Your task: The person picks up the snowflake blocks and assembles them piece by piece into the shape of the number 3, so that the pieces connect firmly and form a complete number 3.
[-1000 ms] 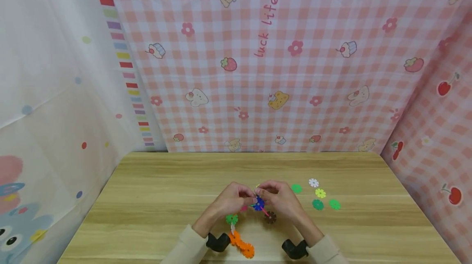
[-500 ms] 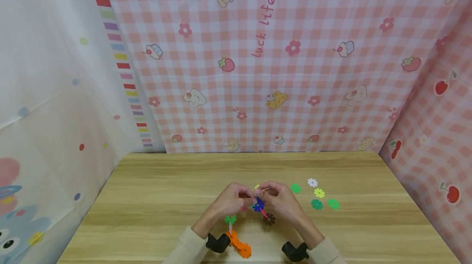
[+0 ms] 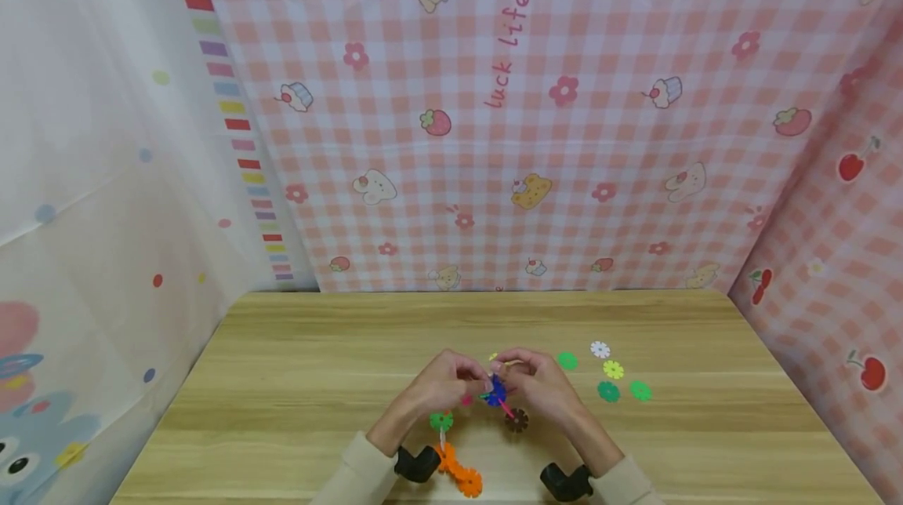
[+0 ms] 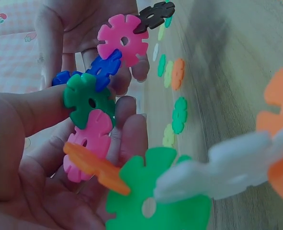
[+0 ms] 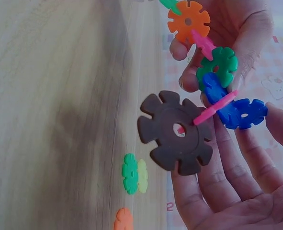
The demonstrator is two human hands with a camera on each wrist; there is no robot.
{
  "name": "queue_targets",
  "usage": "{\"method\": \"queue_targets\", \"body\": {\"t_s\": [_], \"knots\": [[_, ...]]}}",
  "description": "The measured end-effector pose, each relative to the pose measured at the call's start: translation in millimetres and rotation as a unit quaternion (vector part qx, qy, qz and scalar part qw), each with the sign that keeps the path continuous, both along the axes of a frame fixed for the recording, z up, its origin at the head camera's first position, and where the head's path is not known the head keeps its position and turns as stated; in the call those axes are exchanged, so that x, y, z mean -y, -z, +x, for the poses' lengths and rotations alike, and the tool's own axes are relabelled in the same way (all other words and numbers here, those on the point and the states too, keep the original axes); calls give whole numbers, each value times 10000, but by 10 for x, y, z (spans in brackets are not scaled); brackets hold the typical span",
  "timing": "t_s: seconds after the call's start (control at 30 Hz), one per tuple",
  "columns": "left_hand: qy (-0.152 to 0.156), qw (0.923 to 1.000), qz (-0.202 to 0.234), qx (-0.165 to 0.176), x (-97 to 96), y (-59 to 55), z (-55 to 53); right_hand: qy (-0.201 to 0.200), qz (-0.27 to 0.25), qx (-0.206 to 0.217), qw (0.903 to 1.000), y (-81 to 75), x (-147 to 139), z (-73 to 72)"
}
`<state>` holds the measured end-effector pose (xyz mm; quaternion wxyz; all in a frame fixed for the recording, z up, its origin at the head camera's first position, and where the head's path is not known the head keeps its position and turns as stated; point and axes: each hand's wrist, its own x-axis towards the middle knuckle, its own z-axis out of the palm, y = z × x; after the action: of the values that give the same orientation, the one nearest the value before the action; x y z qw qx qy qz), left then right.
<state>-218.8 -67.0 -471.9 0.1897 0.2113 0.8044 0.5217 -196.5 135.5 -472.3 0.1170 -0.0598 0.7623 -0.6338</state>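
Observation:
A chain of slotted plastic snowflake discs hangs between both hands above the table. My left hand (image 3: 446, 383) holds it by the dark green disc (image 4: 89, 101), thumb on one face and fingers behind. My right hand (image 3: 542, 383) pinches a blue disc (image 5: 251, 114), which meets another blue disc (image 5: 217, 93) joined to the dark green one. A pink disc (image 4: 123, 40) links the blue part to a brown disc (image 5: 175, 132) at one end. Toward the other end come a pink disc (image 4: 87, 146), an orange disc (image 4: 97, 166), a light green disc (image 4: 151, 196), a white disc (image 4: 222, 165) and orange discs (image 3: 458, 470).
Loose discs lie on the wooden table (image 3: 296, 395): white (image 3: 600, 350), yellow (image 3: 613, 369), dark green (image 3: 609, 391) and light green (image 3: 640, 390) ones to the right, another green disc (image 3: 567, 361) behind the right hand. A checked cloth (image 3: 451, 152) hangs behind the table.
Both hands stay nearly in place, with small finger movements around the blue discs. The orange end of the chain has swung slightly left, and the brown disc has dipped a little.

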Motion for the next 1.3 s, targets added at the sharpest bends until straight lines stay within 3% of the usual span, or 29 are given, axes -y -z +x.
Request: {"method": "queue_targets", "body": {"t_s": [0.73, 1.3], "knots": [[-37, 9997, 192, 146, -15, 1, 7, 92, -115, 3, 9999, 24, -6, -5], [-81, 9995, 202, 208, 12, 29, -12, -184, -137, -293, 9993, 25, 0, 8]]}}
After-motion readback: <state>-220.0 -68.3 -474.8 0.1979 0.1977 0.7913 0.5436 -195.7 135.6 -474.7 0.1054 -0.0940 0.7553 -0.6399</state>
